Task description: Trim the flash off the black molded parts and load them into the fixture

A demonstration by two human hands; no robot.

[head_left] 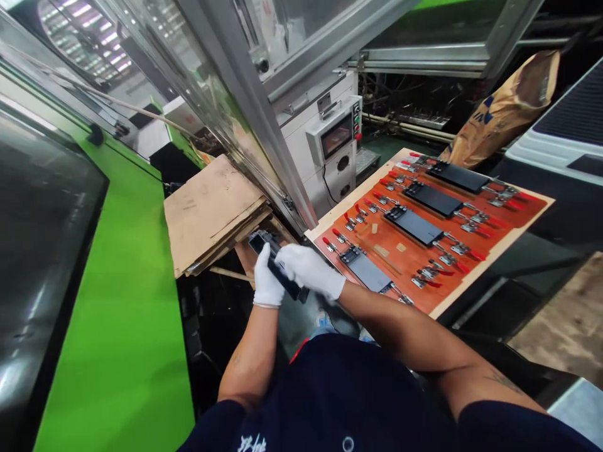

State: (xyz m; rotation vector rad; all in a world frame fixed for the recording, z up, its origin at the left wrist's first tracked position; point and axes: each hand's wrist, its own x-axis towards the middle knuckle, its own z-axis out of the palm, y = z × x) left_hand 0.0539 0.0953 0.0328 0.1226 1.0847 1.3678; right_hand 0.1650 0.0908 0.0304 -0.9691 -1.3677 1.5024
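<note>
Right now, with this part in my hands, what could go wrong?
The black part sits in your left hand and right hand above a dark gap, so a slip could drop it out of easy reach. The metal frame is close by, and the part might knock against it. The toggle clamps on the board could catch your right hand if you reach across.
</note>
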